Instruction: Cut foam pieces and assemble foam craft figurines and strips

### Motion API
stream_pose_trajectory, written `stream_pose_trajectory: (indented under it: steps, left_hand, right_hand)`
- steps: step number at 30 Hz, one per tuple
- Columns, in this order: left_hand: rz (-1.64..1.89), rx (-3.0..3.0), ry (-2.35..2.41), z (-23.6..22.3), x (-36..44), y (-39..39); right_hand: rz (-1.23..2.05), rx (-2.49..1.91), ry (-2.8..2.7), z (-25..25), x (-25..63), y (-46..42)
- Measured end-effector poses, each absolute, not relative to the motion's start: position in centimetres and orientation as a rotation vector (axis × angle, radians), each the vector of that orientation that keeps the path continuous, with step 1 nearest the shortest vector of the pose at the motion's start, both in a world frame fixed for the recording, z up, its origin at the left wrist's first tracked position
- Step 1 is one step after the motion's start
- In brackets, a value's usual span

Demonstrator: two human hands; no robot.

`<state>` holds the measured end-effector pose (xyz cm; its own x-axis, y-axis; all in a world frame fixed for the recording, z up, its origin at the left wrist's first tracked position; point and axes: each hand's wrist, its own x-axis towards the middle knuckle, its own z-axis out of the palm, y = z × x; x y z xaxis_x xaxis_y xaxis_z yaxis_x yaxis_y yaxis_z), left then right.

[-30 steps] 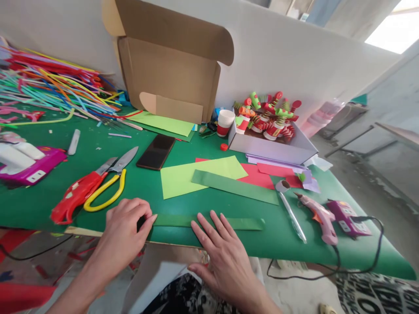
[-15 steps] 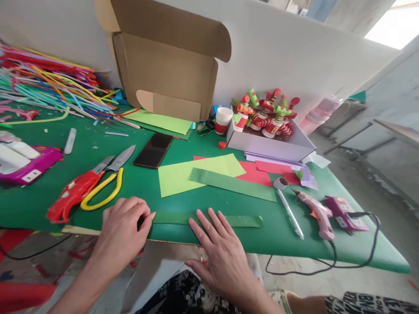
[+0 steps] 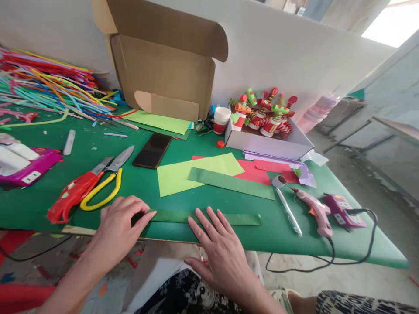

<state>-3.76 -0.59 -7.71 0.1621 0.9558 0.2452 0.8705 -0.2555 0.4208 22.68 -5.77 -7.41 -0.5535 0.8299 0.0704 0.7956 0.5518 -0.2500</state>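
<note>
A green paper strip [image 3: 173, 216] lies along the front edge of the green table. My left hand [image 3: 122, 222] pinches its left end between thumb and fingers. Flat across the strip's middle rests my right hand [image 3: 218, 237], fingers spread, its thumb off the table edge. Behind the strip, a second green paper strip [image 3: 232, 183] overlaps a light green sheet [image 3: 183, 176] and red paper [image 3: 253, 169]. Left of my left hand lie scissors [image 3: 106, 187] with yellow handles, against a red-handled tool [image 3: 75, 192] whose kind I cannot make out.
A phone [image 3: 152, 149] lies behind the scissors. To the right are a pen [image 3: 289, 212], a pink glue gun [image 3: 312, 209] and a purple device [image 3: 343, 210] with a cable. A tray [image 3: 268, 145] of paper figures, paper cups [image 3: 221, 120] and a cardboard box [image 3: 166, 69] stand at the back.
My left thumb has straightened a little along the strip's left end, still pinching it. My right hand stays flat on the strip. The whole view has shifted slightly.
</note>
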Motion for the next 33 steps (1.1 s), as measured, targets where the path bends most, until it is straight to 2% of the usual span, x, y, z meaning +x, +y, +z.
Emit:
stream_pose_trajectory:
  steps: [11,29,33]
  left_hand:
    - [0.675,2.267,1.846,-7.8,-3.2,-0.8]
    - [0.334,2.492,2.026,-7.3,-2.0,-1.1]
    - [0.619,2.556,2.052,-6.6,-2.2,-2.2]
  right_hand:
    - [0.244,-1.378,-2.604,-7.4,22.6,-5.8]
    - [0.245,-1.407,-2.561,-7.4,22.2,-5.8]
    - [0.251,-1.405,-2.56,-7.4,22.2,-5.9]
